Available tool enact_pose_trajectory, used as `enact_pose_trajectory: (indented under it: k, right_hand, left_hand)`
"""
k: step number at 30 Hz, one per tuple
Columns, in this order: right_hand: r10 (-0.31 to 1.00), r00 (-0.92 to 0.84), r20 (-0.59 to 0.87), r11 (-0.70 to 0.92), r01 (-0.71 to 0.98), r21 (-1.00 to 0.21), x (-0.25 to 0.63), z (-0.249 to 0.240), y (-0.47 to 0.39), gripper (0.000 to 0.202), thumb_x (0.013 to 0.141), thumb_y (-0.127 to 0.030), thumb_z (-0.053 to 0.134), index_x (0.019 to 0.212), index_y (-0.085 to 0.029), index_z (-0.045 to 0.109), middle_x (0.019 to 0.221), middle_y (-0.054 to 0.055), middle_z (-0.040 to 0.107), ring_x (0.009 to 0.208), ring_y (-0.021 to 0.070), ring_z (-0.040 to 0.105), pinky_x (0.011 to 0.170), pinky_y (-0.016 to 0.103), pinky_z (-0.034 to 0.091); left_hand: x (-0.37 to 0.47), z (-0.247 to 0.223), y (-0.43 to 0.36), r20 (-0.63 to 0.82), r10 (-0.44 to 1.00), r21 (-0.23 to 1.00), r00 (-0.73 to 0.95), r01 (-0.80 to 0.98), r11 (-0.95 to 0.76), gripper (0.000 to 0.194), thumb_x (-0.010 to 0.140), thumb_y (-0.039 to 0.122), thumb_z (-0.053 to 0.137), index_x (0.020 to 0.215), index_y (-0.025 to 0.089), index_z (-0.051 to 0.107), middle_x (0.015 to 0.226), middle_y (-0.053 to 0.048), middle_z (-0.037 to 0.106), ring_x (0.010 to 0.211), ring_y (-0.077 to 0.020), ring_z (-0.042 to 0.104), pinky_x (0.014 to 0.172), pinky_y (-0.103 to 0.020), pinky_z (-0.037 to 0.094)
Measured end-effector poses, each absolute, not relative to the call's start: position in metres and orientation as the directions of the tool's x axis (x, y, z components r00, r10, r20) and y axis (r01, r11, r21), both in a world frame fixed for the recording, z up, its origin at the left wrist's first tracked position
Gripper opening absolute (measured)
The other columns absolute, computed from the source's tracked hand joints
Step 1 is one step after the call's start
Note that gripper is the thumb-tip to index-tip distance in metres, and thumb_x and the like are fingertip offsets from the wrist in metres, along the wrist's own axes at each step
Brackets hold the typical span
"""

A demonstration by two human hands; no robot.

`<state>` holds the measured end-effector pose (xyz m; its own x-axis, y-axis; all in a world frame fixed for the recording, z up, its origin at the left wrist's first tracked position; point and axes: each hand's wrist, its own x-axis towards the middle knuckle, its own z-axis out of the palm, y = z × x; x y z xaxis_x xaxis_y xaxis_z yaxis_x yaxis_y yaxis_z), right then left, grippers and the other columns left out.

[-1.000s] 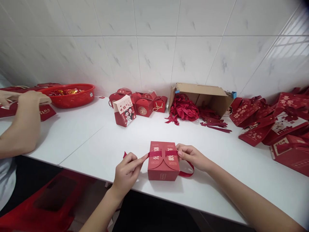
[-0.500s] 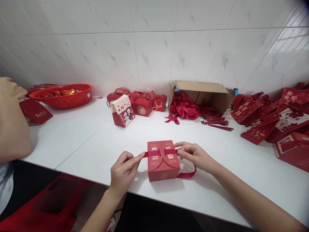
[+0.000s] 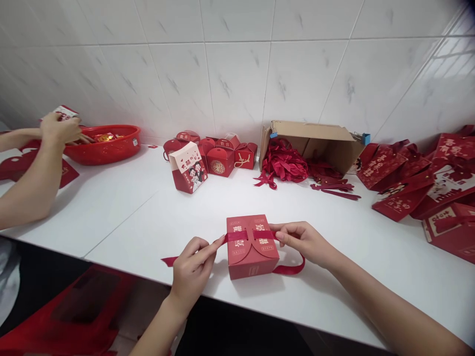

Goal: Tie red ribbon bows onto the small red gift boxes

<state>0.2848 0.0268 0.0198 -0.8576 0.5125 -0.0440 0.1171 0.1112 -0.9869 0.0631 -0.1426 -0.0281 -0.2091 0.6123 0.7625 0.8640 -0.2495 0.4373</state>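
A closed red gift box with gold lettering rests on the white table in front of me. A dark red ribbon runs through the slots in its lid and out at both sides. My left hand pinches the ribbon at the box's left edge, and a loose tail sticks out behind the fingers. On the right, my right hand pinches the ribbon close to the lid. A ribbon loop curls on the table below this hand.
Behind the box stand several small red boxes and a bride-and-groom box. A cardboard box holds ribbons. Finished-looking red boxes crowd the right. At left, a co-worker's hand is over a red basin.
The ribbon's left tail has come into sight behind my left hand, while both hands keep their pinch. The co-worker's arms have swung over to the basin with a small box.
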Motion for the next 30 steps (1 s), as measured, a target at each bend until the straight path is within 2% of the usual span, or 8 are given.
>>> enact_pose_trajectory:
  k: [9,15,18,21,30]
  right_hand:
    - [0.526,-0.850,-0.024,0.137,0.112,-0.984,0.282,0.016,0.029,0.039,0.085,-0.051,0.056,0.065,-0.017,0.059,0.112,0.011,0.067,0.109,0.0294,0.059,0.084,0.037,0.044]
    - [0.569,-0.821,-0.046,0.122,0.139,-0.983,0.279,0.014,0.029,0.039,0.084,-0.052,0.055,0.065,-0.019,0.057,0.087,0.006,0.070,0.110,0.0290,0.058,0.079,0.034,0.044]
    - [0.581,-0.813,-0.040,0.116,0.132,-0.984,0.277,0.014,0.027,0.040,0.083,-0.053,0.056,0.063,-0.019,0.056,0.083,0.005,0.069,0.105,0.0280,0.059,0.078,0.033,0.043]
    - [0.584,-0.811,-0.037,0.093,0.111,-0.989,0.275,0.014,0.025,0.042,0.082,-0.055,0.057,0.063,-0.019,0.056,0.085,0.005,0.069,0.103,0.0267,0.060,0.080,0.033,0.043]
    - [0.591,-0.806,-0.024,0.038,0.057,-0.998,0.278,0.013,0.018,0.042,0.080,-0.057,0.059,0.062,-0.019,0.055,0.111,0.008,0.068,0.113,0.0277,0.056,0.095,0.039,0.041]
  left_hand:
    - [0.064,-0.029,-0.144,0.741,0.645,0.448,-0.188,0.854,-0.265,0.057,0.085,-0.001,0.050,0.127,0.037,0.052,0.070,0.002,0.046,0.061,-0.0085,0.046,0.053,-0.021,0.037]
    - [0.063,-0.027,-0.150,0.713,0.670,0.478,-0.208,0.843,-0.247,0.054,0.085,0.000,0.050,0.126,0.035,0.054,0.069,0.002,0.045,0.059,-0.0081,0.045,0.052,-0.021,0.036]
    - [0.063,-0.028,-0.152,0.700,0.682,0.489,-0.213,0.839,-0.239,0.055,0.085,0.001,0.051,0.128,0.036,0.052,0.069,0.002,0.045,0.059,-0.0082,0.045,0.052,-0.021,0.036]
    - [0.065,-0.027,-0.152,0.691,0.689,0.506,-0.219,0.827,-0.245,0.054,0.086,0.003,0.050,0.128,0.037,0.052,0.069,0.002,0.045,0.059,-0.0084,0.045,0.052,-0.021,0.036]
    - [0.068,-0.029,-0.143,0.685,0.675,0.570,-0.273,0.778,-0.263,0.044,0.086,0.008,0.051,0.120,0.033,0.061,0.065,0.002,0.045,0.056,-0.0089,0.045,0.050,-0.021,0.037]
